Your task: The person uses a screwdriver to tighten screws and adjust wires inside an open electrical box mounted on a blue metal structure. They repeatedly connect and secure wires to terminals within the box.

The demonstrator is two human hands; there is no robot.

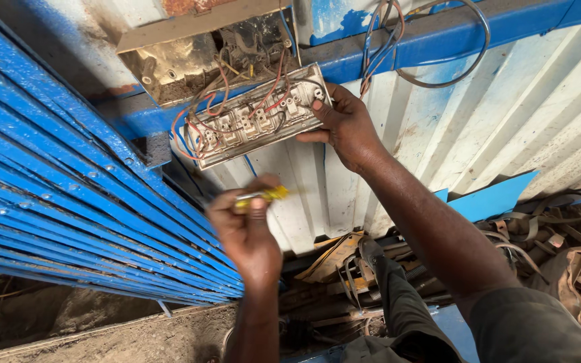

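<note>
My right hand (346, 126) grips the right end of a metal switch plate (257, 117), turned so its back shows. Red, blue and dark wires (200, 121) run from the plate's terminals into an open wall box (189, 57) above it. My left hand (245, 228) is lower, closed around a small tool with a yellow handle (263, 195). That handle lies roughly level, a short way under the plate and not touching it. The tool's tip is hidden by my fingers.
Blue corrugated metal sheeting (68, 195) fills the left. A white ribbed metal wall (506, 107) is behind the plate, under a blue beam (438, 37) with looped cables (432, 40). Scrap straps and metal pieces (539, 242) lie low on the right. Dirt ground (102, 336) is below.
</note>
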